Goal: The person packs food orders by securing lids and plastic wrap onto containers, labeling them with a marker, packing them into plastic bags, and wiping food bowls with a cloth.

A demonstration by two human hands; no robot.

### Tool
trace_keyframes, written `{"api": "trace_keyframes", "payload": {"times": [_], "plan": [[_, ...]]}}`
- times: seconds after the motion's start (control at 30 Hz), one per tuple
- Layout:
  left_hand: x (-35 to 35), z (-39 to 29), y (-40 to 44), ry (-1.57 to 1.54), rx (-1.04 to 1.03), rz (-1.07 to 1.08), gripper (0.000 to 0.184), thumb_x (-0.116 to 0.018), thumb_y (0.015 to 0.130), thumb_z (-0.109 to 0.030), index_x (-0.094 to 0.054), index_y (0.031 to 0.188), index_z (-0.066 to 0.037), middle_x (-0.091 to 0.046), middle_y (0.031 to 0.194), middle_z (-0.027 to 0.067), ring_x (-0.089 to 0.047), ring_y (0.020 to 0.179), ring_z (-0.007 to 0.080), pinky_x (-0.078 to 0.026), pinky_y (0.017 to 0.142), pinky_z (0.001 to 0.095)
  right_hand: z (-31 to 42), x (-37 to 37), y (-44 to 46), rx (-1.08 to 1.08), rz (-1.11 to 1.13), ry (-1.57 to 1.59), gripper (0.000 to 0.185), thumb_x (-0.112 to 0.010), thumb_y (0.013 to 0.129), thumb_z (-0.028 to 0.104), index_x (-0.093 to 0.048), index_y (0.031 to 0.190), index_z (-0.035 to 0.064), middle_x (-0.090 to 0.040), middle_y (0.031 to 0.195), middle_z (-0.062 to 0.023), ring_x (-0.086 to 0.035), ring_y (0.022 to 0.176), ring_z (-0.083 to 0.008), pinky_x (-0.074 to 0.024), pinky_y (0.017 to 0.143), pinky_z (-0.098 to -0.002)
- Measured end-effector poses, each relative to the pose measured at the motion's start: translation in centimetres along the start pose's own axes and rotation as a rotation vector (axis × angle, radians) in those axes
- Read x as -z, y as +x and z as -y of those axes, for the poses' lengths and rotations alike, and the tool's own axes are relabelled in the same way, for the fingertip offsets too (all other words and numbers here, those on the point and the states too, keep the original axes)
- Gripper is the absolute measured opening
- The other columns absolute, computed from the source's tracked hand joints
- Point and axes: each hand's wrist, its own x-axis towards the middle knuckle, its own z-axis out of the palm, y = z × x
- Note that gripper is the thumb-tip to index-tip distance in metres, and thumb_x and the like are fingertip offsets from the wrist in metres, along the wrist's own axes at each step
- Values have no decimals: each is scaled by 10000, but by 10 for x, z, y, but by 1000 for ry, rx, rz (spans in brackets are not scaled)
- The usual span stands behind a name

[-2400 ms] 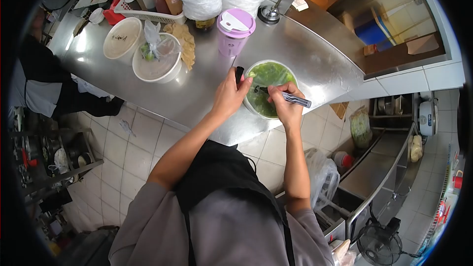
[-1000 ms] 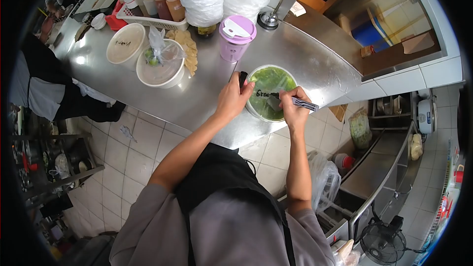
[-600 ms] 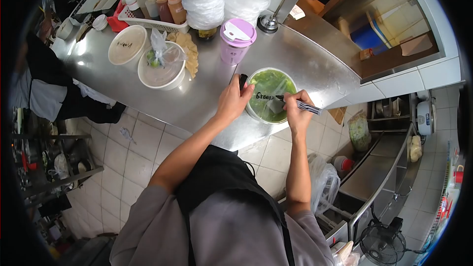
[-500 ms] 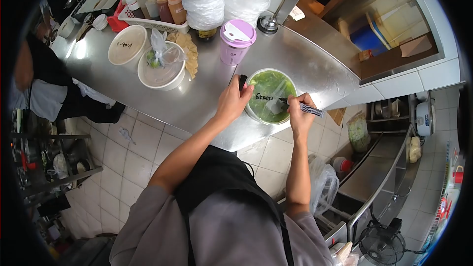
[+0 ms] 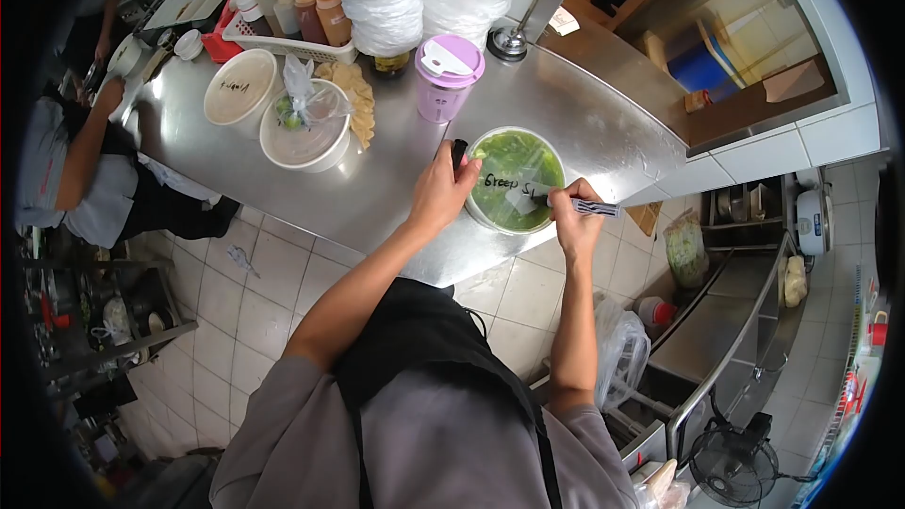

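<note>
A round white tub with a clear lid (image 5: pixel 509 212) stands near the counter's edge, green contents showing through. Black writing on the lid reads roughly "Green S" plus another stroke. My right hand (image 5: pixel 576 217) is closed round a black-and-white marker (image 5: pixel 596 208), its tip at the lid beside the last letters. At the tub's left rim is my left hand (image 5: pixel 441 190), closed on a black marker cap (image 5: pixel 459 153), thumb close to the lid. Behind the tub stands a lilac cup (image 5: pixel 449 75) with a lid.
On the steel counter (image 5: pixel 377 198), two white tubs (image 5: pixel 241 90) (image 5: pixel 304 137) stand to the left, one topped by a knotted plastic bag. Behind them is a basket of sauce bottles (image 5: pixel 292 42). A co-worker (image 5: pixel 94 160) is at the far left. A fan (image 5: pixel 733 462) stands lower right.
More letters have appeared on the lid, from a first stroke to "Green S" and beyond. My right hand has shifted rightward with the marker. The co-worker's arm now reaches toward the counter.
</note>
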Motion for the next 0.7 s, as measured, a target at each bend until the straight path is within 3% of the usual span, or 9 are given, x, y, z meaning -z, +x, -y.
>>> {"api": "trace_keyframes", "payload": {"times": [0.27,0.37,0.43,0.57,0.7], "plan": [[1,-2,0,25,-14,3,303,-576,841,-281,-442,853,-10,-573,672,126,-583,599,288,-442,555,386,0,1,3,21,-50,-5,205,-629,742,76,-484,608,24,-504,545,2,-454,486,-48,-345,466,-200],[2,-3,2,28,-9,15,308,-571,844,-288,-440,862,-10,-573,673,129,-578,591,293,-441,553,389,-3,13,6,107,-130,-171,210,-648,746,81,-497,615,17,-526,569,0,-456,524,-41,-352,492,-189],[6,-5,1,32,3,31,314,-565,848,-296,-442,877,-9,-573,672,133,-573,584,304,-439,549,391,13,14,6,124,-180,-75,172,-695,765,124,-586,740,-7,-560,642,-4,-447,565,-43,-369,519,-179],[21,2,-7,80,-152,103,307,-531,875,-286,-446,931,4,-561,796,173,-564,688,347,-439,603,410,41,8,0,42,47,39,289,-694,786,189,-620,985,-6,-592,707,-4,-450,575,-33,-356,521,-156],[55,-17,-29,149,-221,219,306,-511,891,-260,-471,1012,18,-518,911,173,-545,806,341,-427,675,386,54,-22,-5,-56,371,151,246,-660,808,182,-626,966,-4,-593,717,4,-462,594,-36,-352,515,-166]]}}
